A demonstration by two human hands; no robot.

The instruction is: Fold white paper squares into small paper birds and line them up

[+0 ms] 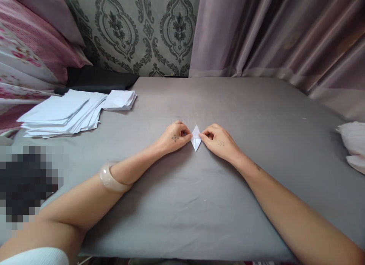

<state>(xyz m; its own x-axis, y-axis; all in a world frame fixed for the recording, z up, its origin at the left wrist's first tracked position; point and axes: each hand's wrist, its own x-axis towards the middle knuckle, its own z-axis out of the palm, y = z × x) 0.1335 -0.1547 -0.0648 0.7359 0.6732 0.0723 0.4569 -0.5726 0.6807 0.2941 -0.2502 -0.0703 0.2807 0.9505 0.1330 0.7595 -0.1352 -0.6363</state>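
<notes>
Between my two hands is a small folded piece of white paper [196, 137], diamond-shaped, with crease lines across its middle and down its lower half. My left hand [176, 136] pinches its left corner between thumb and forefinger. On the opposite side, my right hand [218, 139] grips the right corner in the same way, fingers curled. The paper is low over the grey cloth surface; whether it touches the cloth I cannot tell. A pale bangle [114, 178] circles my left forearm.
Stacked white paper sheets [62, 113] lie at the left, beside a smaller pile of white paper [119, 100]. Behind them is a black cloth-like item [97, 78]. A white bundle [353, 143] sits at the right edge. Curtains [256, 33] hang at the back right.
</notes>
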